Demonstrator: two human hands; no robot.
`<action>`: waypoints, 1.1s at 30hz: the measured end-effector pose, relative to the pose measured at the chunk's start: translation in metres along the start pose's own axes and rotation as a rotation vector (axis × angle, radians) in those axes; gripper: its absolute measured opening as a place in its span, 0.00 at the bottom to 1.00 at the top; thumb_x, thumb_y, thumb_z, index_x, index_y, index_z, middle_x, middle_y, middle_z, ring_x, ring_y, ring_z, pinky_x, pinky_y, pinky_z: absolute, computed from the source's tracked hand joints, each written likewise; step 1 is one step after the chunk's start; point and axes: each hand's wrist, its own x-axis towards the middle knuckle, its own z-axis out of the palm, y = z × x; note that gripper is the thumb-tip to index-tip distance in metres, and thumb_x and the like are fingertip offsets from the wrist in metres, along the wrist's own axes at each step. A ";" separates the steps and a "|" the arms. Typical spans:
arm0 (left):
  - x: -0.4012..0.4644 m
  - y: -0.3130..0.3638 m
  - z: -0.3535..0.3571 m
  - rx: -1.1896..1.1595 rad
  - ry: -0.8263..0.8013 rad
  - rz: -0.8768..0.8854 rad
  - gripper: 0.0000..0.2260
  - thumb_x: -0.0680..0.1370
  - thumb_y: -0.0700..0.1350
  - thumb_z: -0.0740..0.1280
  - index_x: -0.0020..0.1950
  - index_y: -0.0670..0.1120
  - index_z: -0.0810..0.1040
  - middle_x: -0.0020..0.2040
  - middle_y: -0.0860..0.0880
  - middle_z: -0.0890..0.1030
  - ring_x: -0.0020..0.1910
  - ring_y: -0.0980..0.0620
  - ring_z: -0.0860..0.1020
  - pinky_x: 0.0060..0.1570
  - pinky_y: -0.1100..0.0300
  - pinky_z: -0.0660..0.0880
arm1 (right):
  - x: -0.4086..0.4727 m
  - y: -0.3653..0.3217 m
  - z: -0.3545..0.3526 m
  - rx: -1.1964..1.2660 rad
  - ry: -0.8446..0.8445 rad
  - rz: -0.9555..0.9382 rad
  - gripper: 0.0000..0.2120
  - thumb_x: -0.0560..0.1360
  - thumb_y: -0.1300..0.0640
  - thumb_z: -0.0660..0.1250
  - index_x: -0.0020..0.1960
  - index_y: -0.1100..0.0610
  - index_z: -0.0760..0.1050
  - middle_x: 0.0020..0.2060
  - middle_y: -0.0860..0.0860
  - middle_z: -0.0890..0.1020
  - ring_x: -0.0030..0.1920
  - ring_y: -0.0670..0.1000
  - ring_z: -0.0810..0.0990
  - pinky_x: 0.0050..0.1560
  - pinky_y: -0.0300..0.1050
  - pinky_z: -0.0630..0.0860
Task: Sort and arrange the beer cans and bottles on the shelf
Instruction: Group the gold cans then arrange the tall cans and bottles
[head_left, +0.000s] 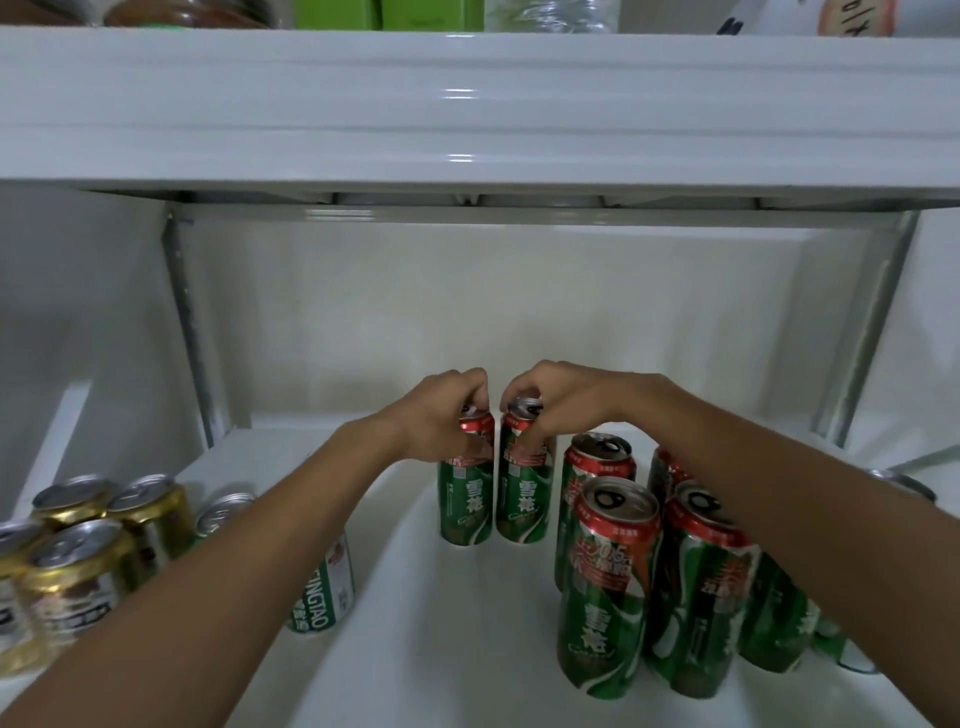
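Note:
Two tall green beer cans stand side by side near the back of the white shelf (415, 623). My left hand (441, 415) grips the top of the left green can (466, 499). My right hand (550, 405) grips the top of the right green can (522, 499). Both cans are upright and rest on the shelf, almost touching each other. A group of several more green cans (608, 587) stands at the front right, partly under my right forearm.
Several gold cans (78, 561) cluster at the front left. A white and green Tsingtao can (324, 592) stands behind my left forearm. The shelf above (467, 130) hangs low overhead. A silver can top (898, 483) shows at the far right.

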 end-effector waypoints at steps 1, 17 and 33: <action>-0.001 -0.002 -0.004 0.006 -0.016 0.005 0.16 0.71 0.39 0.78 0.46 0.50 0.71 0.49 0.47 0.80 0.49 0.44 0.78 0.46 0.50 0.78 | -0.001 -0.002 -0.001 0.015 0.007 -0.002 0.32 0.65 0.43 0.81 0.66 0.49 0.78 0.57 0.45 0.80 0.57 0.49 0.79 0.57 0.49 0.79; -0.026 -0.032 -0.034 -0.083 -0.157 0.062 0.20 0.72 0.38 0.76 0.52 0.55 0.69 0.52 0.49 0.78 0.49 0.49 0.79 0.43 0.54 0.80 | 0.008 -0.049 0.004 0.101 -0.052 -0.007 0.27 0.66 0.47 0.82 0.62 0.50 0.79 0.56 0.46 0.81 0.54 0.48 0.83 0.52 0.48 0.84; -0.015 0.058 -0.015 0.038 -0.194 0.444 0.28 0.80 0.41 0.70 0.75 0.64 0.69 0.69 0.54 0.73 0.67 0.56 0.72 0.67 0.59 0.71 | -0.118 0.021 -0.073 -0.047 -0.160 0.268 0.19 0.78 0.50 0.70 0.68 0.43 0.74 0.58 0.43 0.83 0.59 0.43 0.80 0.61 0.41 0.76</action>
